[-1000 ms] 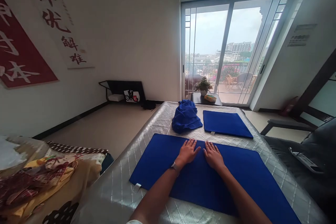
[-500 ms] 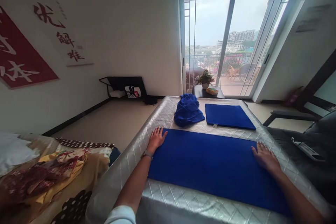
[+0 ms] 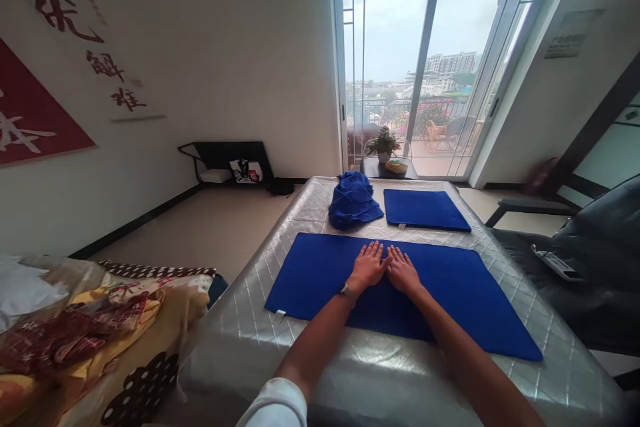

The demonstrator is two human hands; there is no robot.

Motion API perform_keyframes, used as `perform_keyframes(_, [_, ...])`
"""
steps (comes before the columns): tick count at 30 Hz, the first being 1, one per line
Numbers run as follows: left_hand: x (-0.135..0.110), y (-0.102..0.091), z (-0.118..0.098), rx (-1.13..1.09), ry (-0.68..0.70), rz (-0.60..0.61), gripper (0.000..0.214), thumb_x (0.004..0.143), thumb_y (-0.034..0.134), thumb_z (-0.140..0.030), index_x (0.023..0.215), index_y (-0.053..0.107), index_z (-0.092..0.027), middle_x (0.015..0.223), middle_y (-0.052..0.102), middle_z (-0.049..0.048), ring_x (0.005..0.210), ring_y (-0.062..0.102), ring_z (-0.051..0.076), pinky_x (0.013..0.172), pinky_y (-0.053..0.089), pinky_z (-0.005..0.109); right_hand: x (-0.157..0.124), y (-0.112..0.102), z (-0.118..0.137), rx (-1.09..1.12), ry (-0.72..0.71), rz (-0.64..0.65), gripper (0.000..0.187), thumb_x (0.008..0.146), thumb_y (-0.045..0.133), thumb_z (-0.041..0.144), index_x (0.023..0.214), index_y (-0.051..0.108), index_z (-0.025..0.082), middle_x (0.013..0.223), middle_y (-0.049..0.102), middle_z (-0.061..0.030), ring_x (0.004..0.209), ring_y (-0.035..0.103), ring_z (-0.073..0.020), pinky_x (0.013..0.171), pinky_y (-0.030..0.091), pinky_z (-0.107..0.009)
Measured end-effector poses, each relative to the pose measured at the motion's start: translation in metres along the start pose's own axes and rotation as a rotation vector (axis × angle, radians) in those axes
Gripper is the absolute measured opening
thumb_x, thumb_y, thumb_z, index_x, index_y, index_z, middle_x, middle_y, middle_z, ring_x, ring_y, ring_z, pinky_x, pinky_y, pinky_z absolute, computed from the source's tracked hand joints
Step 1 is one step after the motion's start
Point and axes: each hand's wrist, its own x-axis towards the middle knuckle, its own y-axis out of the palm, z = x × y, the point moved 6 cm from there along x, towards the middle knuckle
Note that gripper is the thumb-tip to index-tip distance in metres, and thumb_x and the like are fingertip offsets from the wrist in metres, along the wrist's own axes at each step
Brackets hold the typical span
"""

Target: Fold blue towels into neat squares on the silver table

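Note:
A long blue cloth (image 3: 310, 273) lies spread flat across a silver quilted mattress (image 3: 240, 327). My left hand (image 3: 369, 265) and my right hand (image 3: 403, 271) rest side by side on the cloth's middle, palms down with fingers stretched out, holding nothing. Beyond them lie a crumpled blue cloth (image 3: 353, 200) and a smaller folded blue cloth (image 3: 425, 209). A watch band circles my left wrist.
A patterned heap of bedding (image 3: 90, 333) lies at the left. A dark chair with a remote control (image 3: 555, 264) stands to the right. A small table with a potted plant (image 3: 384, 144) stands before the sliding glass door (image 3: 425, 67). Bare floor runs along the left wall.
Both hands slid from the middle of the cloth out to its left and right ends, then came back together at the middle. The view shifted slightly.

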Motion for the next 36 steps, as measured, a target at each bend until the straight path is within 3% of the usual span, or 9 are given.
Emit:
perform_keyframes(3, [-0.015,-0.001,0.019,0.016,-0.038,0.015,0.065,0.104,0.019,-0.055,0.156,0.034,-0.019,0.16,0.034,0.0104,0.15,0.025,0.024,0.123,0.02,0.046,-0.004,0.004,-0.024,-0.022,0.045,-0.009,0.066,0.101,0.017,0.043,0.157,0.026,0.008,0.163,0.024,-0.0094,0.152,0.017,-0.0207,0.123,0.012,-0.042])
perform_keyframes(11, [-0.112,-0.05,0.194,0.207,-0.412,0.041,0.067,0.103,0.02,-0.055,0.156,0.031,-0.014,0.162,0.026,0.0137,0.151,0.022,0.027,0.122,0.017,0.049,-0.066,0.007,-0.219,-0.135,0.357,-0.061,0.07,0.098,0.018,0.043,0.157,0.025,0.005,0.164,0.022,-0.0114,0.151,0.019,-0.0242,0.122,0.016,-0.045])
perform_keyframes(15, [-0.155,-0.06,0.238,0.232,-0.498,0.024,0.067,0.104,0.023,-0.051,0.156,0.029,-0.01,0.162,0.026,0.0155,0.15,0.024,0.028,0.122,0.02,0.048,-0.091,-0.003,-0.266,-0.144,0.468,-0.073,0.069,0.098,0.018,0.041,0.155,0.028,0.003,0.163,0.025,-0.0123,0.15,0.022,-0.0264,0.122,0.019,-0.047])
perform_keyframes(17, [-0.16,-0.061,0.238,0.233,-0.517,0.002,0.069,0.103,0.024,-0.053,0.155,0.03,-0.007,0.161,0.026,0.0171,0.15,0.024,0.028,0.122,0.02,0.048,-0.091,-0.015,-0.252,-0.173,0.432,-0.166,0.066,0.098,0.018,0.035,0.152,0.035,0.001,0.16,0.031,-0.0151,0.15,0.024,-0.0274,0.122,0.017,-0.048])
perform_keyframes(20, [-0.144,-0.058,0.204,0.215,-0.47,-0.036,0.072,0.103,0.021,-0.056,0.155,0.032,-0.007,0.16,0.029,0.0185,0.15,0.025,0.029,0.122,0.021,0.049,-0.082,-0.029,-0.182,-0.165,0.249,-0.303,0.063,0.098,0.017,0.028,0.148,0.042,-0.001,0.156,0.038,-0.0183,0.149,0.027,-0.0266,0.123,0.016,-0.045])
perform_keyframes(25, [-0.092,-0.033,0.063,0.047,-0.034,0.048,0.068,0.105,0.014,-0.054,0.156,0.03,-0.013,0.161,0.029,0.0131,0.15,0.024,0.023,0.122,0.023,0.043,-0.066,-0.018,-0.024,-0.004,-0.069,-0.172,0.063,0.102,0.02,0.041,0.154,0.035,0.01,0.161,0.03,-0.0102,0.15,0.021,-0.0216,0.123,0.016,-0.042])
perform_keyframes(29, [-0.089,-0.015,-0.015,-0.017,0.195,0.101,0.066,0.105,0.015,-0.054,0.159,0.022,-0.015,0.163,0.025,0.0101,0.152,0.018,0.02,0.124,0.018,0.04,-0.067,0.002,0.033,0.018,-0.145,-0.026,0.062,0.102,0.018,0.041,0.155,0.032,0.011,0.163,0.023,-0.0093,0.152,0.016,-0.0222,0.124,0.013,-0.046])
perform_keyframes(32, [-0.112,-0.013,-0.009,-0.007,0.235,0.129,0.065,0.105,0.019,-0.054,0.16,0.012,-0.021,0.165,0.019,0.0051,0.152,0.015,0.019,0.125,0.016,0.041,-0.077,0.01,0.015,0.033,-0.12,-0.019,0.065,0.102,0.017,0.046,0.156,0.03,0.013,0.163,0.021,-0.0081,0.152,0.015,-0.0213,0.123,0.013,-0.046])
perform_keyframes(36, [-0.152,-0.029,0.079,0.083,-0.02,0.129,0.066,0.104,0.021,-0.057,0.159,0.017,-0.02,0.164,0.019,0.007,0.152,0.018,0.024,0.123,0.02,0.048,-0.102,0.016,-0.067,0.005,0.046,-0.063,0.068,0.099,0.02,0.05,0.156,0.031,0.014,0.162,0.026,-0.0079,0.151,0.019,-0.0216,0.123,0.016,-0.047])
